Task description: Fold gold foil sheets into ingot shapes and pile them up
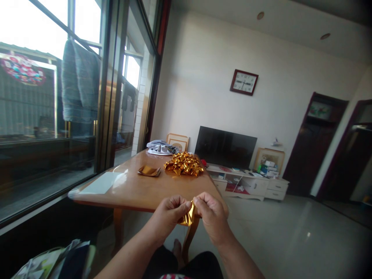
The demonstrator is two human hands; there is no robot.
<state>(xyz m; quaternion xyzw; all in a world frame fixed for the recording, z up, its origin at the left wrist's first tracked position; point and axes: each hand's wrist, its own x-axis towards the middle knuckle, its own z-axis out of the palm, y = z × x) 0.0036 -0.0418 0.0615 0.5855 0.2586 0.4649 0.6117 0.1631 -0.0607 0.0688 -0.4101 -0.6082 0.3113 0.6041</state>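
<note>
Between my two hands is a piece of shiny gold foil paper (189,217), creased and hanging down in front of the table edge. My left hand (172,211) pinches its upper left side with thumb and fingers. On the other side my right hand (210,211) pinches the top right corner. Beyond them on the wooden table (139,192) lies a heap of crumpled gold foil pieces (183,164). A small stack of flat gold foil sheets (149,170) rests to the left of that heap.
A pale sheet (103,183) lies at the table's left, and folded cloth (161,147) at its far end. Large windows (81,155) run along the left. A television (226,145) stands behind, above a white cabinet (255,186). Bags (58,259) sit low at left.
</note>
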